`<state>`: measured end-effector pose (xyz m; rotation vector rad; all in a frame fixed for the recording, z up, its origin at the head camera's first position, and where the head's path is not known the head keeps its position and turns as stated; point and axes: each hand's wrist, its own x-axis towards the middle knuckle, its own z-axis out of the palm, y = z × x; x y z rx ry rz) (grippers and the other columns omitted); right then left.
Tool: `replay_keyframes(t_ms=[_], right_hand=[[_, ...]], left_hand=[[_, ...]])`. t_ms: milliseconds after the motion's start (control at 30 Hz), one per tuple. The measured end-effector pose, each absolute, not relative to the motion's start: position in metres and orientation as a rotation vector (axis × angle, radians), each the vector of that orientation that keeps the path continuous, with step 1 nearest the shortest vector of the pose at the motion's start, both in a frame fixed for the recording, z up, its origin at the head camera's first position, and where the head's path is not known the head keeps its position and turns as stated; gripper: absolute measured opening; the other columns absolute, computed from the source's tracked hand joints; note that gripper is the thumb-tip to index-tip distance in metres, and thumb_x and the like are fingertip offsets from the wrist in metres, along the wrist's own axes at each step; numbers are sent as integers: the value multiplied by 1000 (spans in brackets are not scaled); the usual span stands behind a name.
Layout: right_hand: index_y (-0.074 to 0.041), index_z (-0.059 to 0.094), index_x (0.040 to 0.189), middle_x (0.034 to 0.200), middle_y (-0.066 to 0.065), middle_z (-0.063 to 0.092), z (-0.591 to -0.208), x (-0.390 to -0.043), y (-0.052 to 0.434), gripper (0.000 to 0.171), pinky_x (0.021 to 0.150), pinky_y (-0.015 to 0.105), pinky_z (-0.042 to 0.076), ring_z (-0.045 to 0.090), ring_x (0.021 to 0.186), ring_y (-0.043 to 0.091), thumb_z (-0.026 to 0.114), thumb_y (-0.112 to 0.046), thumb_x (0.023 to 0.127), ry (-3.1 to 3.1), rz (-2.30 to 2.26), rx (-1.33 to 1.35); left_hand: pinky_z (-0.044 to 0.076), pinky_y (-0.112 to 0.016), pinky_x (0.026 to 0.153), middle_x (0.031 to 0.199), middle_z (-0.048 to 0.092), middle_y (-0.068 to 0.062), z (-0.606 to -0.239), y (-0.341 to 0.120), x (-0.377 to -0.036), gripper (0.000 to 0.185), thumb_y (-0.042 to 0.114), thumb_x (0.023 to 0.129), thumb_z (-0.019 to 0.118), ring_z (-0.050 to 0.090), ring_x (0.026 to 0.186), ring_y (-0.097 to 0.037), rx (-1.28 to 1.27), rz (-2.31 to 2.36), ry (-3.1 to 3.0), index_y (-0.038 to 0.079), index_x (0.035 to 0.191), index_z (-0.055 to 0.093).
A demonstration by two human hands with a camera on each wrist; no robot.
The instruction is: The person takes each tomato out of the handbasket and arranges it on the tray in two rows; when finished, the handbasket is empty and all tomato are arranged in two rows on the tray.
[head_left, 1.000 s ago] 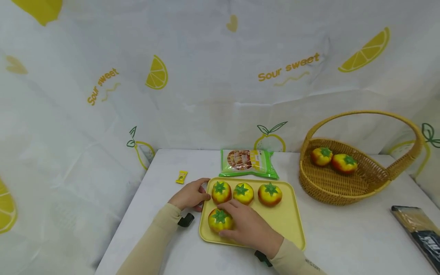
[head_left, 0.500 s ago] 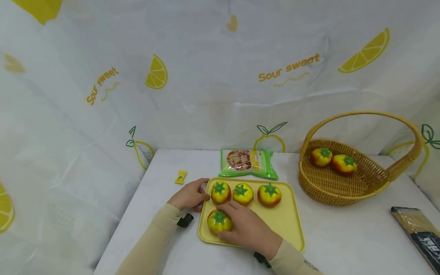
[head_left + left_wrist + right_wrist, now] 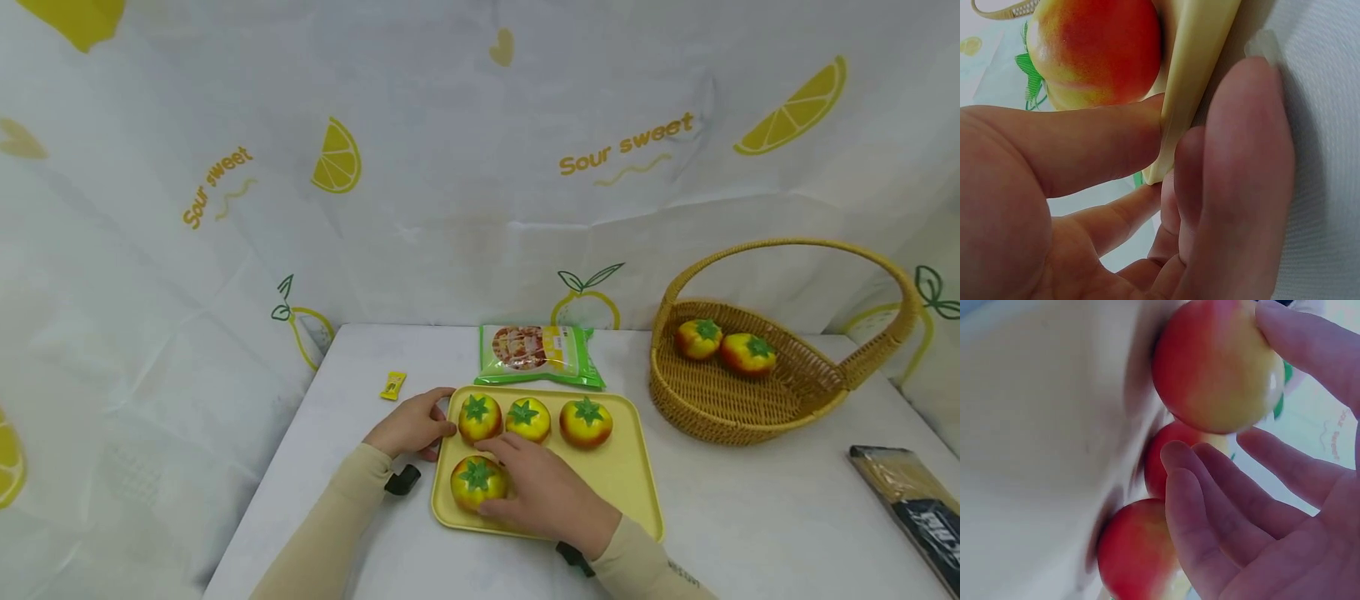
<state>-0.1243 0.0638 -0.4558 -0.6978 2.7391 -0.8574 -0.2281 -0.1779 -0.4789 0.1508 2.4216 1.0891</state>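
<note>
A yellow plastic tray (image 3: 615, 483) lies on the white table. Its left rim is between the thumb and fingers of my left hand (image 3: 412, 427), thumb on top and fingers below. Several round yellow-red fruits with green star-shaped tops sit on it. Three form a back row: a left fruit (image 3: 480, 429), a middle fruit (image 3: 528, 432) and a right fruit (image 3: 586, 433). Nearer stands a front-left fruit (image 3: 468, 493). My right hand (image 3: 551, 492) is beside it, thumb and index finger spread loosely at its sides. In the right wrist view the thumb touches this fruit (image 3: 1210, 375); the other fingers are apart from it.
Behind the tray lies a green snack packet (image 3: 532, 357). A small yellow wrapped sweet (image 3: 392, 386) is left of it. At the right stands a wicker basket (image 3: 720, 425) with a tall handle and two similar fruits inside. A dark-and-tan packet (image 3: 911, 500) lies at the right edge.
The index finger of my right hand has lifted slightly off the front-left fruit, which stays put on the tray. My left hand keeps its place on the rim.
</note>
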Motion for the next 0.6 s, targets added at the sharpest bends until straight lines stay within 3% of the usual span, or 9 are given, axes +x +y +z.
replay_keyframes(t_ms=[233,367,600], right_hand=[[-20,66,144,136,-3,69,-437,-120,73,68,100,40,62,67,112,11,88,-51,88,2698,-905,-693],[-20,68,142,130,-2,70,-424,-119,88,60,98,39,61,67,113,16,87,-46,91,2724,-933,-670],[-17,69,139,129,0,73,-400,-123,167,52,94,42,63,70,111,19,86,-37,94,2970,-879,-636]], left_hand=[[64,-31,61,103,64,-8,-475,-180,-223,64,20,101,75,63,66,-18,146,1069,2434,22,160,51],[64,-32,61,103,64,-9,-477,-182,-223,65,20,100,75,64,66,-19,153,1078,2423,21,160,50],[64,-32,62,105,63,-9,-474,-179,-223,66,20,101,74,63,69,-19,159,1071,2420,20,162,48]])
